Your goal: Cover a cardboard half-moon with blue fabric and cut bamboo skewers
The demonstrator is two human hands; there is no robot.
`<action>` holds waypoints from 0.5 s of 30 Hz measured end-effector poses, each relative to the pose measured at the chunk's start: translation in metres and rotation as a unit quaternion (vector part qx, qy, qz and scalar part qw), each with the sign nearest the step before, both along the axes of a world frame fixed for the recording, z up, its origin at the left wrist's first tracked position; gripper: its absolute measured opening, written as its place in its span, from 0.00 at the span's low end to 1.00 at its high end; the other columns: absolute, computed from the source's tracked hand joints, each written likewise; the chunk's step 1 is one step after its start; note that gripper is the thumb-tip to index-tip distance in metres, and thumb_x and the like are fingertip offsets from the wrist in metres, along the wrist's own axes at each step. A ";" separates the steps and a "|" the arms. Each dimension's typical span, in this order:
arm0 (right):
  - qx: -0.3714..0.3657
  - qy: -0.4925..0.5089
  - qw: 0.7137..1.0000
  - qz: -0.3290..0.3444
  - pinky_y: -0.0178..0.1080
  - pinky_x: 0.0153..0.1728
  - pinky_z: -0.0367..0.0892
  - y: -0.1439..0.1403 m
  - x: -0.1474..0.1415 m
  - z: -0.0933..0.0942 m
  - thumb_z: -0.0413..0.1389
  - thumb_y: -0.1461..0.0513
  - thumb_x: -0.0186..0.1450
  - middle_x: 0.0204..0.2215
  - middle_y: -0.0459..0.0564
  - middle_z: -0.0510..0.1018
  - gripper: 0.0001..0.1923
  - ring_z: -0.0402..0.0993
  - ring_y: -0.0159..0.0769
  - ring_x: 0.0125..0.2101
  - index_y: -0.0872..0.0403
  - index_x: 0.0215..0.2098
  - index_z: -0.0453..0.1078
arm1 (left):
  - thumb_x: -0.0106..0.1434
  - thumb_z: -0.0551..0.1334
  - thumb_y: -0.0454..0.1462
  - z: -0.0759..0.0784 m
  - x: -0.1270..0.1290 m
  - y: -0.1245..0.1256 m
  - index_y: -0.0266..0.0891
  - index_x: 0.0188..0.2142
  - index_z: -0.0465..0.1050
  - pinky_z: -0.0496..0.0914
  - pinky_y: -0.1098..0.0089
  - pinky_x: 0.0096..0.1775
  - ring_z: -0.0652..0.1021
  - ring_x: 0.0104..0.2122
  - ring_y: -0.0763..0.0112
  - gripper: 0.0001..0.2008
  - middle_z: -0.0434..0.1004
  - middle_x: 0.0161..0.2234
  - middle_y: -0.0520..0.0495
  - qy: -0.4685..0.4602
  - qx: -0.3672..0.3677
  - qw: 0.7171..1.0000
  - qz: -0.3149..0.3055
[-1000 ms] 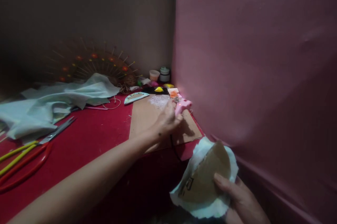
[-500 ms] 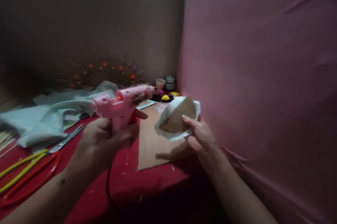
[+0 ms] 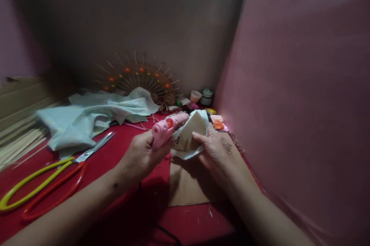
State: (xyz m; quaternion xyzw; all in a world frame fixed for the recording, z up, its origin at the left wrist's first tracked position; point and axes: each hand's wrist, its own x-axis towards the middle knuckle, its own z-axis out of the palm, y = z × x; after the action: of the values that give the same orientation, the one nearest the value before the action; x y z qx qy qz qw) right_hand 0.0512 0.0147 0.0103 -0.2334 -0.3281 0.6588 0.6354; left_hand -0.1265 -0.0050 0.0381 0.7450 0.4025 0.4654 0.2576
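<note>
Dim indoor shot, noisy and soft, upper left wall nearly black, near table edge in deep shadow, wide-angle stretch at frame edges

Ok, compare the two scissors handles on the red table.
The yellow handle lies farther from the camera, ending at the frame's left edge; the red handle lies nearer and ends farther right. Yellow stands out from the red table, while red blends in. Both are long, thin loops joined at the same blades.
</note>
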 end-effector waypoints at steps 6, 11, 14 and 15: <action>-0.012 0.021 1.000 0.005 0.47 0.41 0.72 0.000 0.002 -0.008 0.59 0.70 0.53 0.35 0.44 0.80 0.20 0.76 0.37 0.31 0.47 0.43 0.71 | 0.62 0.59 0.43 -0.005 0.003 0.002 0.45 0.46 0.76 0.69 0.70 0.24 0.73 0.23 0.70 0.14 0.78 0.28 0.49 0.022 -0.041 0.999 0.004; -0.053 0.034 0.998 -0.003 0.47 0.43 0.72 -0.002 0.000 -0.007 0.59 0.72 0.50 0.31 0.41 0.80 0.20 0.75 0.36 0.31 0.47 0.39 0.72 | 0.62 0.60 0.44 -0.005 0.002 0.002 0.44 0.40 0.77 0.63 0.71 0.20 0.67 0.17 0.72 0.11 0.69 0.17 0.54 0.039 -0.024 0.999 0.015; -0.063 0.030 0.998 0.001 0.46 0.43 0.72 -0.004 -0.002 -0.005 0.58 0.72 0.50 0.31 0.42 0.80 0.19 0.75 0.36 0.31 0.48 0.37 0.72 | 0.62 0.60 0.44 -0.004 0.002 0.001 0.42 0.32 0.76 0.62 0.71 0.19 0.66 0.16 0.72 0.10 0.66 0.15 0.54 0.049 -0.012 0.998 0.021; -0.061 0.027 0.998 0.003 0.46 0.43 0.72 -0.005 -0.003 -0.004 0.58 0.72 0.50 0.31 0.42 0.80 0.18 0.75 0.36 0.31 0.48 0.37 0.72 | 0.61 0.59 0.44 -0.003 0.002 0.001 0.42 0.31 0.75 0.62 0.71 0.19 0.66 0.16 0.72 0.10 0.65 0.15 0.54 0.054 -0.007 0.998 0.022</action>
State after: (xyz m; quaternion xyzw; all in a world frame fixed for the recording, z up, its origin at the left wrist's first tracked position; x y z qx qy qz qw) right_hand 0.0486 0.0099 0.0062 -0.2529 -0.2709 0.6859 0.6263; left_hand -0.1243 -0.0039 0.0346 0.7581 0.4354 0.4271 0.2307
